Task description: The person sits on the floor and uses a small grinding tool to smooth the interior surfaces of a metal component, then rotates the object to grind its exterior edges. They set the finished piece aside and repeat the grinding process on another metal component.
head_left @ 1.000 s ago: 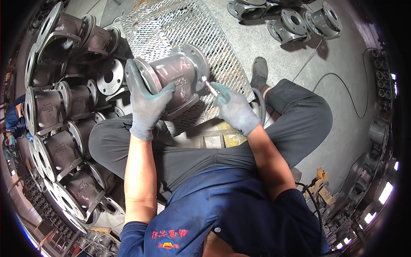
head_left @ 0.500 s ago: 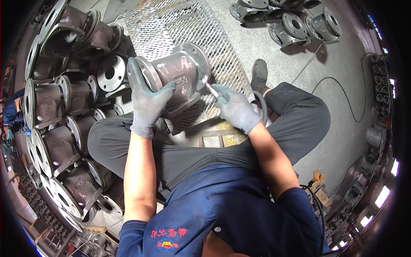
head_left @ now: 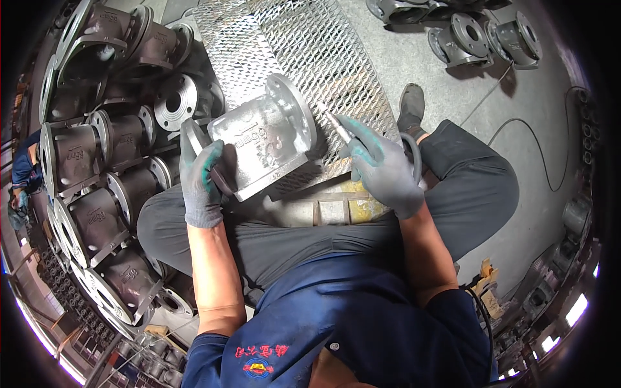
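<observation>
My gloved left hand (head_left: pixel 203 184) is closed on the near-left flange of a grey cast-metal valve body (head_left: pixel 262 143). The casting lies tilted above the metal mesh, its side with raised markings facing up and its other round flange at upper right. In my gloved right hand (head_left: pixel 387 169) is a slim pen-shaped air grinder (head_left: pixel 337 128), with a grey hose (head_left: pixel 413 155) running back beside the wrist. The tool's tip points up and left, a short way right of the far flange and apart from it.
Expanded metal mesh (head_left: pixel 336 58) spreads under the work, with a wooden block (head_left: pixel 333 212) close to my lap. Similar castings (head_left: pixel 77 155) are stacked along the left; others (head_left: pixel 460 42) stand on the floor at upper right. A black cable (head_left: pixel 550 168) curves across the right floor.
The valve body has turned in my left hand, bringing its raised markings up into the light. My right hand has drawn the grinder away from the flange, to the right.
</observation>
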A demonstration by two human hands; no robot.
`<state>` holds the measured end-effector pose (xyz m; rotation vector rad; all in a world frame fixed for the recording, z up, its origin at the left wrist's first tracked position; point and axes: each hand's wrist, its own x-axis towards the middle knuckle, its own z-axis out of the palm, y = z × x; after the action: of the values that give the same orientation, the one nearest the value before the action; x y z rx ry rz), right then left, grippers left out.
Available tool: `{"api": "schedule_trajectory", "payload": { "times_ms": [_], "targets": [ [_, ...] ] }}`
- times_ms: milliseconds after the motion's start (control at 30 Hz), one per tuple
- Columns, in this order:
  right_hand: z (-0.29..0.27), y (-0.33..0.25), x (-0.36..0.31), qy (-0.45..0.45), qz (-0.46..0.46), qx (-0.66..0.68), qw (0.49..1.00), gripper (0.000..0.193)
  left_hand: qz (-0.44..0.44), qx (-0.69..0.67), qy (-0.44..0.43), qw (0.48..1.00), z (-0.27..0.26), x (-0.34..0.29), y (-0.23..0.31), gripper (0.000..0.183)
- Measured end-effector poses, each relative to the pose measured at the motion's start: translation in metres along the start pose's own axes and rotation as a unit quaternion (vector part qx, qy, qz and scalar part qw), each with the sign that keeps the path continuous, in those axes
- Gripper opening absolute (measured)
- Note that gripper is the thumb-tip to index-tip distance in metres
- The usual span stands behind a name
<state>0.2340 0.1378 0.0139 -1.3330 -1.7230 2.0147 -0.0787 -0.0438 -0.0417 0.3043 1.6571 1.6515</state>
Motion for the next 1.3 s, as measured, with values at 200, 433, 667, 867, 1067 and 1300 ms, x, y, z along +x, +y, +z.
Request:
{"api": "schedule_trajectory", "payload": {
  "times_ms": [200, 433, 667, 867, 1067, 1300],
  "targets": [
    [-0.003, -0.008, -0.005, -0.059, -0.086, -0.177, 0.979, 0.059, -0.051, -0.018, -0.008, 0.999, 0.034, -0.019, 0.027, 0.076],
    [0.017, 0.036, -0.013, -0.074, -0.184, -0.286, 0.937, 0.058, -0.001, -0.064, 0.003, 0.998, 0.025, -0.025, 0.002, 0.076],
    [0.04, 0.058, -0.011, -0.039, -0.156, -0.309, 0.937, 0.058, 0.02, -0.033, -0.009, 0.999, 0.021, -0.03, -0.001, 0.068],
    [0.055, 0.055, -0.009, -0.014, -0.161, -0.348, 0.924, 0.057, 0.039, 0.004, -0.005, 0.999, 0.013, -0.035, -0.01, 0.07],
    [0.066, 0.052, -0.006, -0.001, -0.132, -0.454, 0.881, 0.05, 0.066, 0.034, 0.003, 0.997, 0.025, -0.047, -0.009, 0.073],
    [0.061, 0.034, 0.004, -0.011, -0.106, -0.475, 0.873, 0.037, 0.092, 0.107, 0.001, 0.99, 0.026, -0.057, -0.009, 0.085]
  ]
}}
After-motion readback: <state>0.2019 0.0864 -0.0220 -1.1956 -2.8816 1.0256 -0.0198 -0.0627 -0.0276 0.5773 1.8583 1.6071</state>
